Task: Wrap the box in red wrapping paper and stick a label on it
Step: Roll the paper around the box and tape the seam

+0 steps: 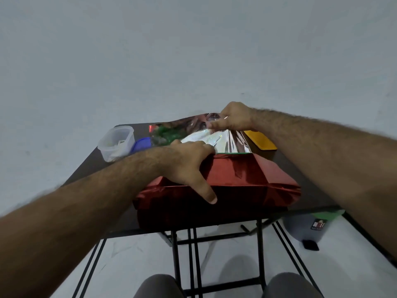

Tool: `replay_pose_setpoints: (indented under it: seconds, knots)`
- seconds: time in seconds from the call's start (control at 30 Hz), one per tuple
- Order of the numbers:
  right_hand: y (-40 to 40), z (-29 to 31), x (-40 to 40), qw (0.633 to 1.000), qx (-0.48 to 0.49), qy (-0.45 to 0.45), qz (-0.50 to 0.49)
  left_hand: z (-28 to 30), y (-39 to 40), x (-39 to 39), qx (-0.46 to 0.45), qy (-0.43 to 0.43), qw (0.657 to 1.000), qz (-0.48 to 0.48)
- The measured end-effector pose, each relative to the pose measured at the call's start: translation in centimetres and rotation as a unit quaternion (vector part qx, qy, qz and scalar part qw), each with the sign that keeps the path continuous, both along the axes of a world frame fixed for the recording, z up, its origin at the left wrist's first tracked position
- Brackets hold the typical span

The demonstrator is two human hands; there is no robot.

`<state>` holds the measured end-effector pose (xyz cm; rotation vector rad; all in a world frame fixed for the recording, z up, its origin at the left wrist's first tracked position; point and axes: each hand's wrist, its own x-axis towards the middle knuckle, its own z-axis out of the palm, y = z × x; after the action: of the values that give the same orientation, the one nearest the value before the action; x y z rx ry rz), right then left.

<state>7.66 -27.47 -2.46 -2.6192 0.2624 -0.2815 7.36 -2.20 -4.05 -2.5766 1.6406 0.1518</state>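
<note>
Both forearms are bare to the frame edge, with no sleeves in view and visible hair along their length. The left hand (184, 166) and right hand (234, 117) carry no gloves, rings or watch. Below the table (90, 166), two knees in grey fabric show at the bottom edge, left knee (159, 286) and right knee (290, 284).

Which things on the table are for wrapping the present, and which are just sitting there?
For the wrapping:
- red wrapping paper round the box
- its shiny loose flap
- left hand pressing the box
- right hand pinching the flap

Just lying about:
- clear tub
- blue lid
- yellow card
</note>
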Motion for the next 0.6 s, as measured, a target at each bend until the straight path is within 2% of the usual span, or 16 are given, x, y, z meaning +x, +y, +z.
replay_pose_setpoints:
  seconds: [0.1,0.23,0.43,0.6]
  knots:
    - [-0.6,-1.0,0.8,1.000,0.020,-0.001,0.000,-0.2,0.1,0.1,0.004,-0.009,1.000,-0.012]
    - [-0.6,-0.7,1.6,1.000,-0.019,-0.001,-0.008,-0.2,-0.1,0.6,0.002,-0.003,1.000,0.006]
    - [-0.6,1.7,0.8,0.996,-0.057,0.005,0.065,-0.2,0.2,0.8,-0.048,0.030,0.998,0.018]
    - [-1.3,4.0,-0.9,0.993,-0.048,0.044,0.097,-0.8,0.4,0.7,-0.053,-0.012,0.998,0.020]
